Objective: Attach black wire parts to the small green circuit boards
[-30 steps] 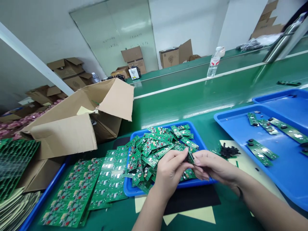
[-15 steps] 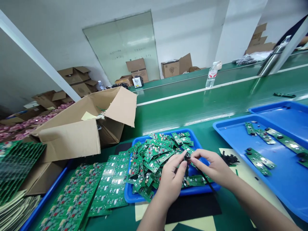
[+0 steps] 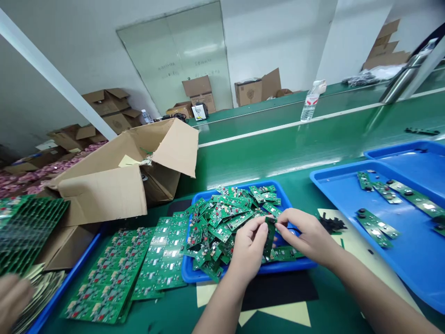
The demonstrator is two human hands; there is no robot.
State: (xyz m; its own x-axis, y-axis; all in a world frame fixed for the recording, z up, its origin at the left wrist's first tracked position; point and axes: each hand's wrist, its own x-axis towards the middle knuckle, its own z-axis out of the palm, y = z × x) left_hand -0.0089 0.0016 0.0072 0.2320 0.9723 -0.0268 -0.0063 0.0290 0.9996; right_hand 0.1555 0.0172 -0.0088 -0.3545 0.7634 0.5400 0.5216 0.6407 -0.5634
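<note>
Over a blue tray (image 3: 301,265) heaped with small green circuit boards (image 3: 222,218), my left hand (image 3: 248,246) pinches one green circuit board (image 3: 270,237) between thumb and fingers. The board is tilted upward, with a dark part at its top end. My right hand (image 3: 306,234) is closed at that top end, its fingertips on the small dark part; a thin black strip shows behind the fingers. Larger green board panels (image 3: 162,255) lie left of the tray. Black strips (image 3: 332,223) sit on pale paper to the right.
An open cardboard box (image 3: 104,192) stands at the left. On the right, a large blue tray (image 3: 351,208) holds several boards. A water bottle (image 3: 309,104) stands farther back. Another person's hand (image 3: 14,297) shows at the lower left edge.
The held board has turned so more of its green face shows, and the black strip by my right hand shows less. Another person's blurred hand has entered at the lower left.
</note>
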